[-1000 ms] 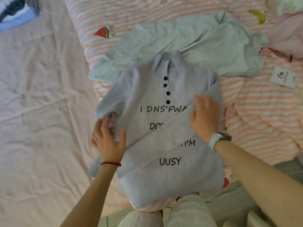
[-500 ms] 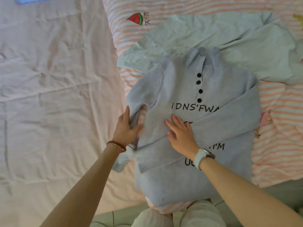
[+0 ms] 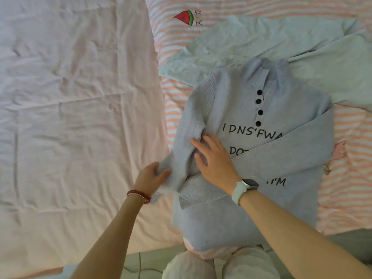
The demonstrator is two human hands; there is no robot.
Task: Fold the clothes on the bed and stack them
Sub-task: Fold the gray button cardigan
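Note:
A grey knit sweater (image 3: 251, 214) with black buttons and black lettering lies face up on the bed, near its front edge. One sleeve is folded diagonally across its chest. My left hand (image 3: 150, 177) grips the end of the other sleeve (image 3: 193, 125) at the sweater's left side. With fingers spread flat, my right hand (image 3: 214, 161) presses on the sweater's front, beside that sleeve. A pale green garment (image 3: 261, 39) lies spread out behind the sweater, partly under its collar.
The sweater rests on a pink-and-white striped blanket (image 3: 352, 178) with a watermelon print (image 3: 184, 17). A wrinkled pale pink sheet (image 3: 76, 117) covers the bed to the left. My knees (image 3: 221, 264) and a tiled floor show at the bottom edge.
My right hand slid left from the folded sleeve to the sweater's left front. My left hand went from lying on the left sleeve to gripping its end. The view shifted left.

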